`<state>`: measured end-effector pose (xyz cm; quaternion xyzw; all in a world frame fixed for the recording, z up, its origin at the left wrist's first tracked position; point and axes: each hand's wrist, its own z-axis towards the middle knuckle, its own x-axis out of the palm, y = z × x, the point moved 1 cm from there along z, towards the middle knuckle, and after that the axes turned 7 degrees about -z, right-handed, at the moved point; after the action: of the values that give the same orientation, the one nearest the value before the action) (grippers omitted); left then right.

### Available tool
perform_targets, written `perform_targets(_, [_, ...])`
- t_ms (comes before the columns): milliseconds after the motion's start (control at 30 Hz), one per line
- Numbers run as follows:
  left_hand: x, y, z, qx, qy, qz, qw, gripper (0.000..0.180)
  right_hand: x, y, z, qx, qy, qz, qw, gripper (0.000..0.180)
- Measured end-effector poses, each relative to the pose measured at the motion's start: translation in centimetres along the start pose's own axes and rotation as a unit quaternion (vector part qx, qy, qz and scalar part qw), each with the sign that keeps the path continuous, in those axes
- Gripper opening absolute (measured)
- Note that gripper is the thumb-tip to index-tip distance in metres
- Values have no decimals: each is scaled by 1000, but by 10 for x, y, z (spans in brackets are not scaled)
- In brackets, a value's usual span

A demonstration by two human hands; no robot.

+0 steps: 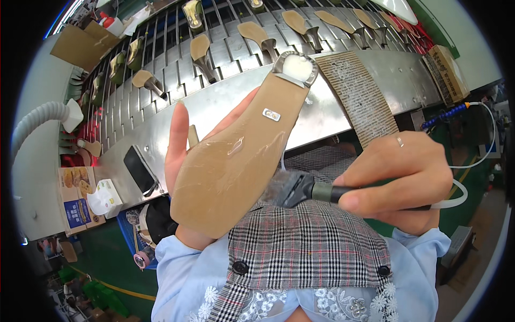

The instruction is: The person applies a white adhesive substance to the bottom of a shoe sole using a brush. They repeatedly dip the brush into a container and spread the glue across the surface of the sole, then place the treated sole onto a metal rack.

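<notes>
A tan shoe sole (236, 155) lies slantwise across my left hand (176, 145), its wide toe end toward me. The palm and fingers support it from beneath, partly hidden, while the thumb sticks up along its left side. Glossy wet-looking streaks show on the sole's face, along with a small silvery label. Its far end has a white patch ringed by a grey scalloped rim. My right hand (402, 177) is closed around the dark handle of a flat brush (289, 189). The brush's bristles are at the sole's right edge; whether they touch is unclear. A pale tube runs from behind the right hand.
Beyond my hands, a slatted metal conveyor (171, 59) carries several heeled soles. A ridged, stained cardboard strip (359, 91) lies across the metal ledge. At left are a phone (140, 170), a tissue pack (105, 198) and a white flexible hose (40, 121). A carton (446, 75) stands at right.
</notes>
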<state>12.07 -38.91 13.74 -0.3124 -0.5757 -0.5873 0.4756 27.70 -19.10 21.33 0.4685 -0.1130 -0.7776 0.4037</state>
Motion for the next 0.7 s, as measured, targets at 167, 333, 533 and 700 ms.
perform_targets(167, [-2,3,-4,21,-16,87,996,96,-9,-1,-2,6,3,-20,1000,17])
perform_targets(333, [-2,3,-11,28,-39,137,989,101,-17,-8,-4,27,-50,-21,998,20])
perform_targets(533, [-11,-4,-22,-24,9,192,981,102,-27,-22,-10,41,-51,44,997,27])
perform_targets(700, [-10,2,-28,-19,-73,158,985,91,-34,-31,-17,91,-66,188,976,31])
